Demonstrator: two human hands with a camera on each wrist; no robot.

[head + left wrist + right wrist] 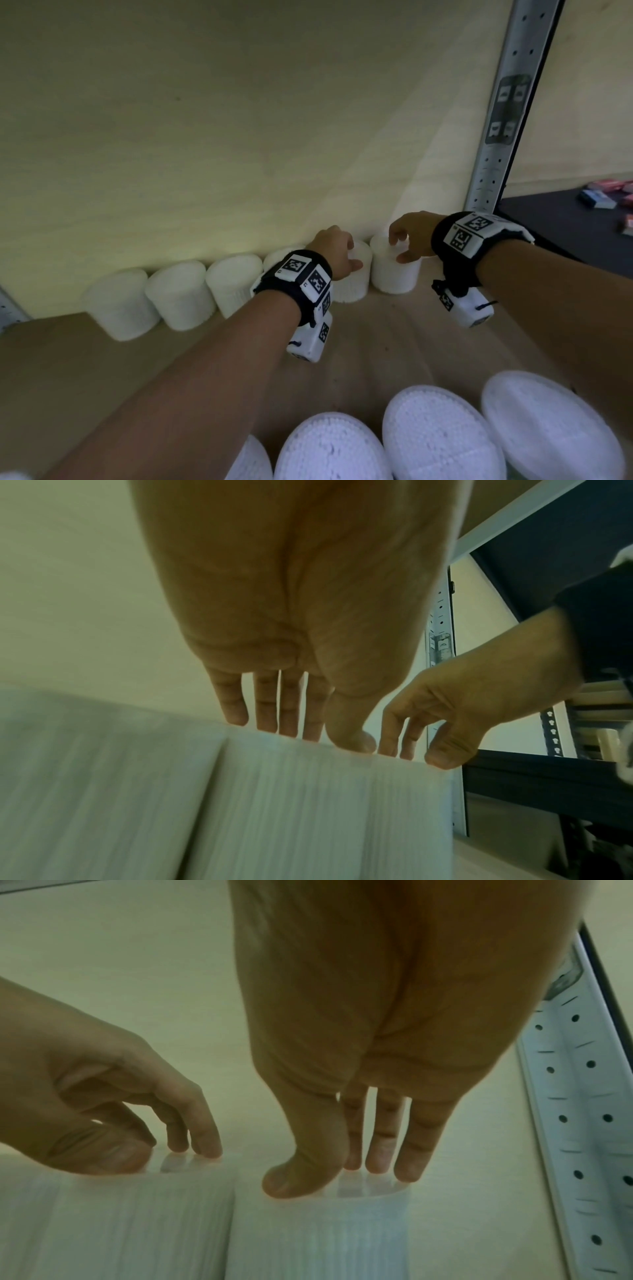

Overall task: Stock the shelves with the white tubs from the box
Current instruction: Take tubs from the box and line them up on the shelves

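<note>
Nearest the camera, a cluster of white tubs (442, 442) is seen from above at the bottom edge of the head view, lids up, packed side by side; the container under them cannot be made out. Beyond them the bare wooden shelf (68, 359) is crossed by both forearms, each strapped with a black wrist band carrying printed markers.

Farther in, a row of white tubs (178, 298) is lined up along the back wall (205, 137), touching or nearly touching one another. The left hand (334, 251) is placed on top of the second tub from the right (356, 274); its fingers (236, 710) are extended downward, slightly apart, with tips on the tub's top edge and the thumb at the front rim. A firm clamp is not shown; contact only is seen.

The right hand (411, 236) is set on the rightmost tub (394, 274), just beside the other one. Its fingers (411, 1150) are straight and a little apart, tips pressed on the lid, thumb down at the near rim. Both tubs stand upright on the shelf against the wall.

At the far right a perforated metal upright (507, 120) with a marker sticker is seen. Past it, small coloured boxes (596, 198) lie on a dark surface (548, 222), blurred.
</note>
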